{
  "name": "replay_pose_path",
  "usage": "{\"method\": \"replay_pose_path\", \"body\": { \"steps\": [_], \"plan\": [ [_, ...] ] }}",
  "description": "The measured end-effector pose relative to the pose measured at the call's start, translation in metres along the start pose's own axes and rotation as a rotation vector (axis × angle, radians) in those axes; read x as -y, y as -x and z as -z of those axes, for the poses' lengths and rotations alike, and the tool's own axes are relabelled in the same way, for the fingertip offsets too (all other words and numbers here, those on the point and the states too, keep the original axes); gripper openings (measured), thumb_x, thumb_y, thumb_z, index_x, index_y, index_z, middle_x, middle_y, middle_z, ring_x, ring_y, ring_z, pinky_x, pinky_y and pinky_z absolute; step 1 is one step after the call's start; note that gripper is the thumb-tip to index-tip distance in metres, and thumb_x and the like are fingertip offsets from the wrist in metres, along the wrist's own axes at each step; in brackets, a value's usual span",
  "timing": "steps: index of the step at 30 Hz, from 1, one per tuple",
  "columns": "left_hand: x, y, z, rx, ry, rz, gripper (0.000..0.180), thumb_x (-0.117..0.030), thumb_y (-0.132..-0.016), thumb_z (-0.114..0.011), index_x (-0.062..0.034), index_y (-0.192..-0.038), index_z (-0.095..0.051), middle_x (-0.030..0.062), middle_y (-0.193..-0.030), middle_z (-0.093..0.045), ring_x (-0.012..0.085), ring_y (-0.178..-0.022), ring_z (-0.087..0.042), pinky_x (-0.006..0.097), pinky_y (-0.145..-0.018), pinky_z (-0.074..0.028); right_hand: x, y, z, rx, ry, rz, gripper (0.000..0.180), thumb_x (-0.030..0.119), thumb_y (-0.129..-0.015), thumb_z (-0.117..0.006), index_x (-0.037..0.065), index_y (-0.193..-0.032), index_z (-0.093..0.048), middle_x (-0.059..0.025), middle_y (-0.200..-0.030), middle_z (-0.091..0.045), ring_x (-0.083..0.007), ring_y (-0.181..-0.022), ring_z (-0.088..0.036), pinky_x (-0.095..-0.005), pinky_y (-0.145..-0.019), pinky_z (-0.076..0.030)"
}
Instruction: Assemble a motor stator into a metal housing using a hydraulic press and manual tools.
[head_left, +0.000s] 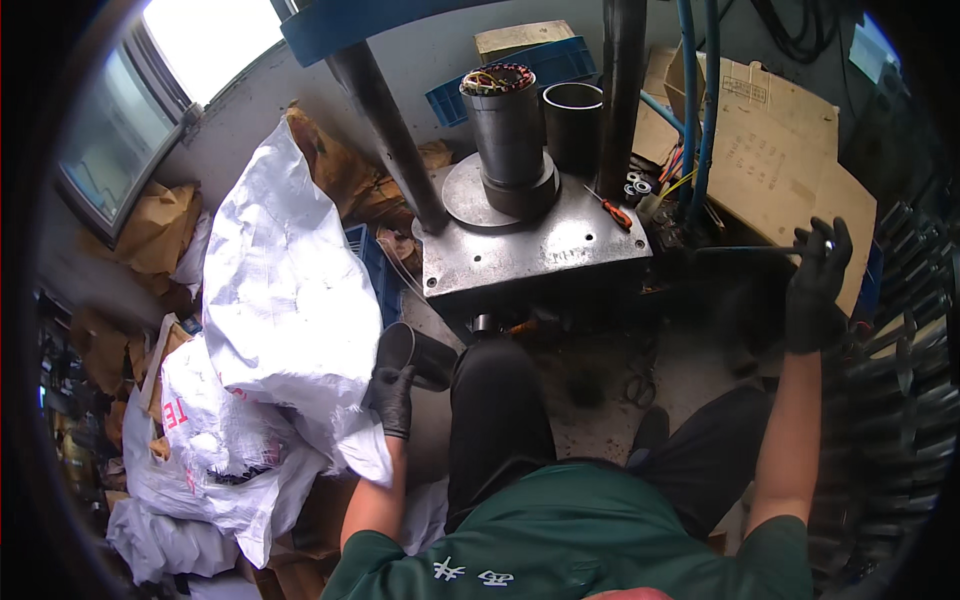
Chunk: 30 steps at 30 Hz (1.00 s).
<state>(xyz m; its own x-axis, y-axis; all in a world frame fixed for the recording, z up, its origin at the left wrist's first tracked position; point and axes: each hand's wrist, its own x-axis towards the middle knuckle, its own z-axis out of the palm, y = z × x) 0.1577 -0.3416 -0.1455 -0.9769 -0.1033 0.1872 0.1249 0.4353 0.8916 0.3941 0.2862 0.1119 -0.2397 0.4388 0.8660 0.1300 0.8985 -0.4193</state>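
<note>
Over at nine o'clock, a heap of white woven sacks slumps against crumpled brown paper, piled beside you, perhaps so it stays within an arm's drop. Just right of it, your left hand, in a black glove, is wrapped around the rim of a dark metal sleeve; the fingers are curled tight over its edge and the tube points toward one o'clock, its open mouth showing. You're holding it low beside your left knee, just under the front lip of the press table.

Straight ahead at twelve o'clock, that steel table carries a round plate, and on it stands a wound stator core, upright, copper windings showing at the top. It sits centred between the two press columns, which I'd judge is so the ram meets it square. Touching distance to its right, another dark sleeve stands upright. At one o'clock an orange-handled screwdriver lies flat on the table's right edge, clear of the plate.

Further right, flattened cardboard leans behind blue hoses. And at two o'clock your right hand, gloved too, is raised well away from the table, fingers closed around a thin dark lever that runs back toward the press; something small and shiny shows at the fingertips, too small to identify.
</note>
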Motion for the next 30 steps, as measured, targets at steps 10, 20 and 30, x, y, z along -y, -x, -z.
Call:
{"method": "replay_pose_path", "body": {
  "steps": [10,20,30],
  "plan": [
    [-0.233,-0.051,0.05,0.125,0.981,-0.171,0.047,-0.041,-0.11,-0.053,-0.0016,-0.133,-0.063,0.0139,-0.126,-0.07,0.0274,-0.12,-0.066,0.048,-0.102,-0.055,0.003,-0.073,-0.097,-0.215,-0.322,-0.251,0.049,0.006,-0.105,-0.056,0.007,-0.153,-0.044,-0.0163,-0.124,-0.068,-0.0208,-0.1,-0.075,-0.0308,-0.083,-0.061],
    [-0.38,-0.157,-0.047,0.044,0.808,-0.5,0.025,-0.027,-0.105,-0.068,-0.0023,-0.102,-0.063,0.0083,-0.106,-0.068,0.018,-0.099,-0.067,0.039,-0.088,-0.059,0.007,-0.07,-0.098,-0.342,-0.316,-0.242,0.053,0.003,-0.097,-0.059,0.005,-0.149,-0.049,-0.0172,-0.122,-0.068,-0.028,-0.106,-0.069,-0.0393,-0.091,-0.057],
    [-0.453,-0.221,-0.105,0.149,0.565,-0.552,0.032,-0.037,-0.101,-0.072,-0.0053,-0.101,-0.066,0.0037,-0.096,-0.063,0.0133,-0.088,-0.064,0.03,-0.072,-0.056,0.004,-0.068,-0.085,-0.314,-0.235,-0.213,0.042,0.0,-0.093,-0.057,0.006,-0.135,-0.063,-0.017,-0.118,-0.07,-0.0307,-0.108,-0.071,-0.0419,-0.095,-0.057]
  ]
}}
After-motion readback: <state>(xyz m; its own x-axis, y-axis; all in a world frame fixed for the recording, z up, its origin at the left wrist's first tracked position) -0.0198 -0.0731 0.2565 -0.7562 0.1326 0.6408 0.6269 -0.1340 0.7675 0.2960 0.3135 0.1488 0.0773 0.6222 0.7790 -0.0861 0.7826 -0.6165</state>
